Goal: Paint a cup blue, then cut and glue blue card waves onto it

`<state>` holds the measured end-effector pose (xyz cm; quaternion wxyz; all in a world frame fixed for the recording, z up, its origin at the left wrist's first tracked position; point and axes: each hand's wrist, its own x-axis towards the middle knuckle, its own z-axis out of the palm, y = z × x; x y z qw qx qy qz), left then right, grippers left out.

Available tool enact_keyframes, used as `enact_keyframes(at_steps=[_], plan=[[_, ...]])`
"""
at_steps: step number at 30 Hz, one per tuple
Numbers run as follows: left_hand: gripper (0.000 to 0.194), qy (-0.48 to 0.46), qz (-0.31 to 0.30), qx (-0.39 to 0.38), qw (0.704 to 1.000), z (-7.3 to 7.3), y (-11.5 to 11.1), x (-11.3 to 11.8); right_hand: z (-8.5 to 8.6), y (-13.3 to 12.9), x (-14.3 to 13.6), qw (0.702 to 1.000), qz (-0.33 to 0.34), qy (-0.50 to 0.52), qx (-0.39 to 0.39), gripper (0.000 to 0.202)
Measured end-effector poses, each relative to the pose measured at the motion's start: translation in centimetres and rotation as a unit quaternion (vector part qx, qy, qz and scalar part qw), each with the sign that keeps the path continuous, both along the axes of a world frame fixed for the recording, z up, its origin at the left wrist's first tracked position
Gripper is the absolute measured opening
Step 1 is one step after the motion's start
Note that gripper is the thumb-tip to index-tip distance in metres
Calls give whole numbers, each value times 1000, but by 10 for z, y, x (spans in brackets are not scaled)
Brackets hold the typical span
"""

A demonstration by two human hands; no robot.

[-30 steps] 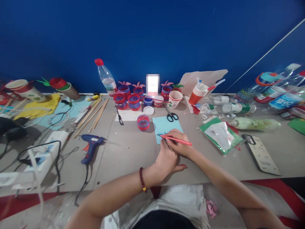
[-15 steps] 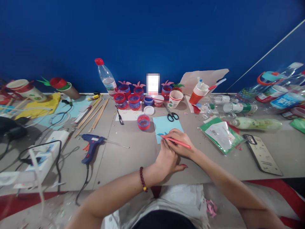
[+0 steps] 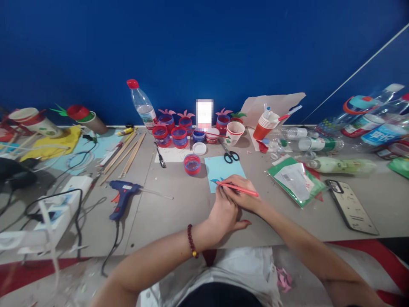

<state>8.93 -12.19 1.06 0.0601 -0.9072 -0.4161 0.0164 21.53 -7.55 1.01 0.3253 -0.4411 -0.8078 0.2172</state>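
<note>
In my right hand (image 3: 248,201) is a slim red pen (image 3: 240,188), gripped in writing fashion with its tip low over a light-blue sheet of paper (image 3: 219,165). Darker blue pointed leaf-like shapes (image 3: 214,181) lie at the sheet's lower left, close to the pen tip. My left hand (image 3: 224,215) rests palm down at the lower edge of the sheet, its fingers stretched toward the tip and its thumb spread to the right. The right hand partly covers the left fingers and the sheet's lower right part.
Black-handled scissors (image 3: 231,157) touch the sheet's top edge. A red-and-blue ring cup (image 3: 192,164) and a white lid (image 3: 200,148) stand left of it. A blue glue gun (image 3: 123,198) lies farther left. To the right are a green packet (image 3: 292,181), a phone (image 3: 351,207) and several bottles.
The back end of the red pen has shifted slightly right and down in my right hand. My left hand stays in place on the sheet.
</note>
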Motion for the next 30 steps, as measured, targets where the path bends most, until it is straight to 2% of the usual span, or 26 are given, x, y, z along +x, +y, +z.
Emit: enact_keyframes(at_steps=[6,13,30], plan=[[109,-3,3,2,1000,0,0,0,-1,3,0,999,-9,35,5,16],[102,-12,31,-59,998,3,0,0,-4,2,0,1000,-1,27,-12,15],[97,-45,38,-89,994,6,1,-1,-4,2,2,1000,14,14,8,16]])
